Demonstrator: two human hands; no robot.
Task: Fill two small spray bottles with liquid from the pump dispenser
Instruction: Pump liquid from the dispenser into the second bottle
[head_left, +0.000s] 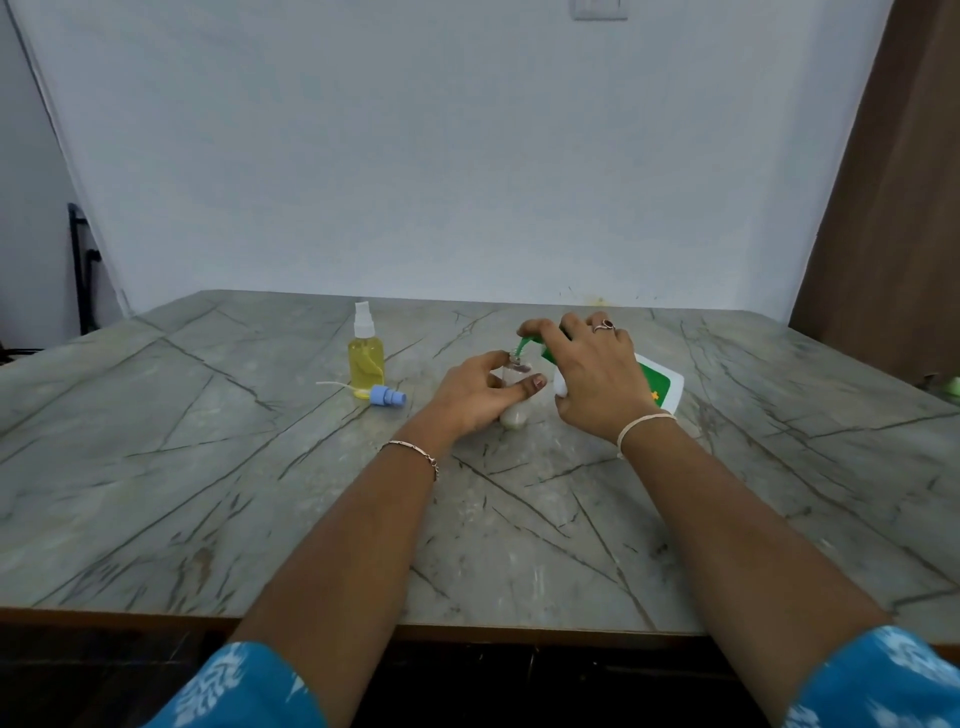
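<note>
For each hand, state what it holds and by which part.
Left hand grips the small clear bottle around its body. Right hand holds the pump dispenser, tilted, fingers over its green pump head.

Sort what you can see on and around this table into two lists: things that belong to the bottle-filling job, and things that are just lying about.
Belongs to the job:
- pump dispenser, under the right hand
- open small bottle, held by the left hand
- filled yellow spray bottle
- loose blue spray cap

Just lying about:
- black frame at far left
- wall plate
- small green thing at the right edge
</note>
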